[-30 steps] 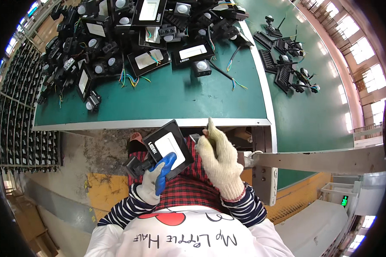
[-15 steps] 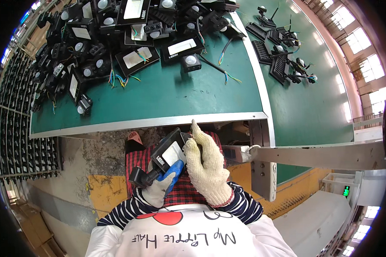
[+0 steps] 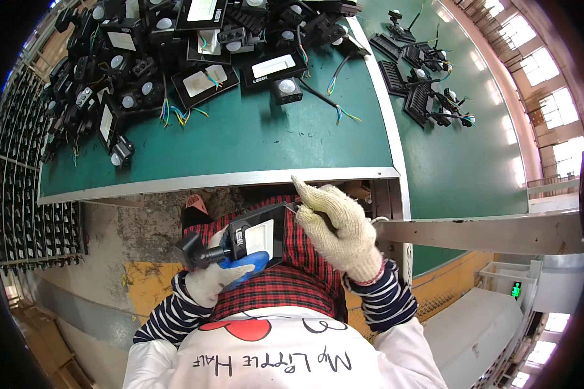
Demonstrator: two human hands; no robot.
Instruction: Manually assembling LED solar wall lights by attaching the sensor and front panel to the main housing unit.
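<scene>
Lower centre of the frame, and the left hand [image 3: 222, 273], in a grey-white glove with blue coating, has its fingers clamped on a black rectangular floodlight [image 3: 259, 238] with a pale panel, tilted above red-and-black plaid cloth [image 3: 266, 288]! Just to its right comes the right hand [image 3: 337, 233] in cream knitted cotton, fingertips near the light's upper-right corner; whether those fingers pinch anything, I cannot tell. Upper left, a heap of black sensor lights [image 3: 146, 97] crowds the green-topped bench [image 3: 240, 142], coloured wires splaying out.
</scene>
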